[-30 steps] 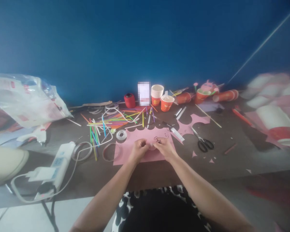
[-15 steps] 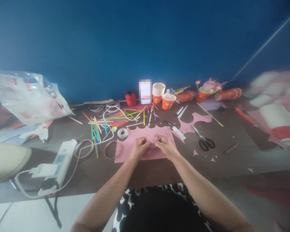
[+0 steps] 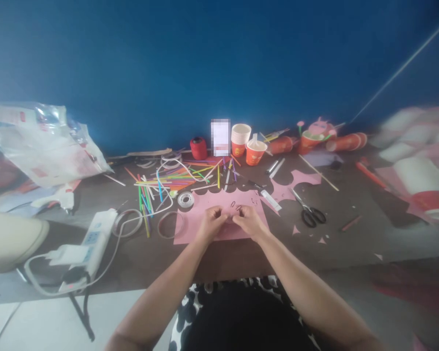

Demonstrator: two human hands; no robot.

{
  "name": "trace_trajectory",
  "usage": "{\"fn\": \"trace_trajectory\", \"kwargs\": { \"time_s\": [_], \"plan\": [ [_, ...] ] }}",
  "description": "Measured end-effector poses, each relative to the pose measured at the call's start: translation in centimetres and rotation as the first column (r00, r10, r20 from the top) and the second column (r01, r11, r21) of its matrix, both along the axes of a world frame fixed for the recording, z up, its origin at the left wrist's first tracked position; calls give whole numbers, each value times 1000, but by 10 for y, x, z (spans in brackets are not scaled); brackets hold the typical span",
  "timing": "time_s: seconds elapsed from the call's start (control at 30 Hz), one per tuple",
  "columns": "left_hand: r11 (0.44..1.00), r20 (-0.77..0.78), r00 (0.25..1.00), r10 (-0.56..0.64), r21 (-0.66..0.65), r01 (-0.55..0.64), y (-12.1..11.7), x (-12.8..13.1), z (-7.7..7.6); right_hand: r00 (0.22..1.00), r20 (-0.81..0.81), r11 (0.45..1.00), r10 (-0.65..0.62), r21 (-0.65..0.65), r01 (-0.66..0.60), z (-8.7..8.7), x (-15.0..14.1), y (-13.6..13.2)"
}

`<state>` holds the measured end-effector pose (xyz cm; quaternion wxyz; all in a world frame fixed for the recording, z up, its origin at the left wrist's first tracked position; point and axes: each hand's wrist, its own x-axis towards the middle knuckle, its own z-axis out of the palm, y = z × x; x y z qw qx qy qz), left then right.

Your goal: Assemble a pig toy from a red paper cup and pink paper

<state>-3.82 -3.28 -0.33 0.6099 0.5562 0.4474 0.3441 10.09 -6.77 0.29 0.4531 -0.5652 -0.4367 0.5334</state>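
My left hand and my right hand meet over a sheet of pink paper with a scalloped far edge. Thumb and fingers are pinched together on each hand. Whatever sits between the fingertips is too small and blurred to make out. Just beyond the right fingertips, small dark loop-like marks or pieces show against the pink. A roll of clear tape lies at the sheet's far left corner. Black-handled scissors rest open to the right, beside pink offcuts.
Coloured sticks lie scattered at left, near a power strip with a white cable. Orange paper cups, a red spool and a phone-like screen stand along the blue wall. A glue gun lies far left.
The hands stay almost in place, fingertips still pinched close together. The small pale pink bit seen between them is less visible, and the dark loops by the right fingertips look different. The view shifts slightly.
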Motion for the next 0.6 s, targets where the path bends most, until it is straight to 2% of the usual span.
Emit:
{"fn": "trace_trajectory", "kwargs": {
  "time_s": [0.1, 0.2, 0.33, 0.5, 0.6],
  "plan": [
    [999, 19, 1000, -2, -47, 2, 0, -1, 2, 999, -35, 1000, 29, 13, -28, 5, 1, 0],
    [999, 18, 1000, -1, -41, 2, 0, -1, 2, 995, -88, 999, 37, 24, -35, 6, 1, -1],
    [1000, 5, 1000, -14, 0, 14, 0, -1, 2, 999, -48, 1000, -1, 24, 3, 6, 0, -1],
    [1000, 7, 1000, -14, -28, 14, 0, -2, 4, 999, -53, 1000, 0, 8, 0, 8, 1, -1],
    [999, 11, 1000, -10, -47, 11, 0, -3, 4, 999, -31, 999, -41, 33, 42, 1, 2, 0]
  ]
}}
